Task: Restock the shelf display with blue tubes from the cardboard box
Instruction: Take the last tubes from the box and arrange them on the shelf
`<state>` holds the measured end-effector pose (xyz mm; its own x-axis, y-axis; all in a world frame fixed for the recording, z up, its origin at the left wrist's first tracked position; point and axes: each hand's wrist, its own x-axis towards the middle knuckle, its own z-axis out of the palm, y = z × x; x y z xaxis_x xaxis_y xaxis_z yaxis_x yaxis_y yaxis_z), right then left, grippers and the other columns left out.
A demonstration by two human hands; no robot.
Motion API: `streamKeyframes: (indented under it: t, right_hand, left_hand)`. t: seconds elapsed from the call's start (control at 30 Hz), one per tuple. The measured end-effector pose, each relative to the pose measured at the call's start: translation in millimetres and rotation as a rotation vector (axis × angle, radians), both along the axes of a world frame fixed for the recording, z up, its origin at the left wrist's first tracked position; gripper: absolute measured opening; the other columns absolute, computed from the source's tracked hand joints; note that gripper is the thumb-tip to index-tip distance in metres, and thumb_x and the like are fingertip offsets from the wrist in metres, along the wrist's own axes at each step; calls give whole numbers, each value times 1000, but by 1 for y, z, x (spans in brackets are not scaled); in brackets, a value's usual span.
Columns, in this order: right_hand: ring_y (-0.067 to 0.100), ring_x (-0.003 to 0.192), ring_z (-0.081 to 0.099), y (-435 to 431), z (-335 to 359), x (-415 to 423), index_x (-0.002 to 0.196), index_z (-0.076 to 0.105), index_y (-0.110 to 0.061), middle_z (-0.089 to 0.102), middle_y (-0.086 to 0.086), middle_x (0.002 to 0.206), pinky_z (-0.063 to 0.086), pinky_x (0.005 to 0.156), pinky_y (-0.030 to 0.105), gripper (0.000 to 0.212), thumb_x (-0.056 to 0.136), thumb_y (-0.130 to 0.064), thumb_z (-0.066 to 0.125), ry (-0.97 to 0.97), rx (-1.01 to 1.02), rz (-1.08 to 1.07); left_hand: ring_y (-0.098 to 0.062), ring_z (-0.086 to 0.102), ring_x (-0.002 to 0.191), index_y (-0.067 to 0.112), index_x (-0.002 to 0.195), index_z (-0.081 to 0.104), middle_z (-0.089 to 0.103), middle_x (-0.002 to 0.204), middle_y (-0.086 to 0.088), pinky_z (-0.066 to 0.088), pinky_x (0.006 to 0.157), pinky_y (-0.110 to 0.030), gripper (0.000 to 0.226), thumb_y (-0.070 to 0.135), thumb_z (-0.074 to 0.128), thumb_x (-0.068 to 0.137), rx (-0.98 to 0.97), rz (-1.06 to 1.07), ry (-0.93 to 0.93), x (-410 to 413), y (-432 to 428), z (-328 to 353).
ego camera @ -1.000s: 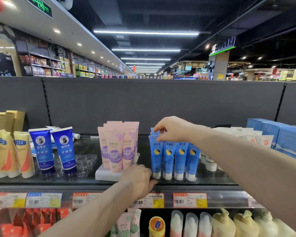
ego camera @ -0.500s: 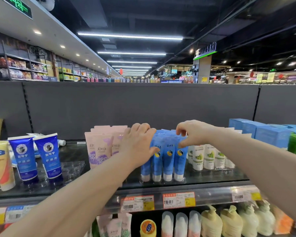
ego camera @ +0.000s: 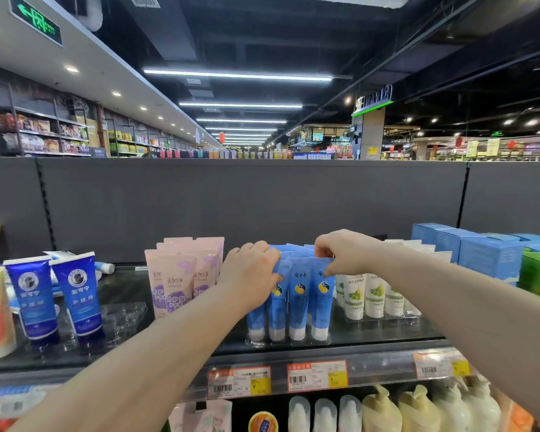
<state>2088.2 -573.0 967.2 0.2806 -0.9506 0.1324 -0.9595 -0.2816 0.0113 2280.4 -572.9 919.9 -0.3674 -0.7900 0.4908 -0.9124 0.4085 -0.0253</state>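
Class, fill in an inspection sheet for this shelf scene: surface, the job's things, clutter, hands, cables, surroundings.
Surface: dark shelf, with price tags along its front rail.
Job's things: blue tubes stand upright in a bunch, white caps down; cardboard box not in view.
Clutter: pink tubes to their left, dark blue tubes further left, white tubes and blue boxes to the right.
Hands: left hand grips the bunch's left side; right hand pinches tube tops at the right.
Cables: nothing seen.
Surroundings: grey back panel; store aisles and ceiling strip lights beyond.
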Motion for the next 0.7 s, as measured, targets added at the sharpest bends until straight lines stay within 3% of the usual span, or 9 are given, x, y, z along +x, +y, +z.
streamKeyframes:
  t: [0.13,0.3,0.7]
  right_hand:
    - [16,86,48,-2,1,2,92,47,-22,47,-8,90,38,61,21,23,82,-22,68,-5,8,23]
    - [13,85,50,-1,2,7,109,54,-22,45,-12,88,40,60,21,33,80,-29,68,-57,31,34]
    - [13,87,49,-3,-1,23,111,57,-20,48,-8,95,49,77,32,26,88,-31,60,11,-30,39]
  left_hand:
    - [-22,49,113,19,120,52,52,120,0,38,94,-35,35,39,49,91,25,30,17,0,0,0]
    - [-22,50,114,19,124,49,50,124,0,40,93,-35,38,38,50,92,29,12,18,3,3,-1]
    - [-21,51,110,17,121,49,51,121,0,41,93,-35,33,33,49,92,-9,-16,-24,6,7,0]
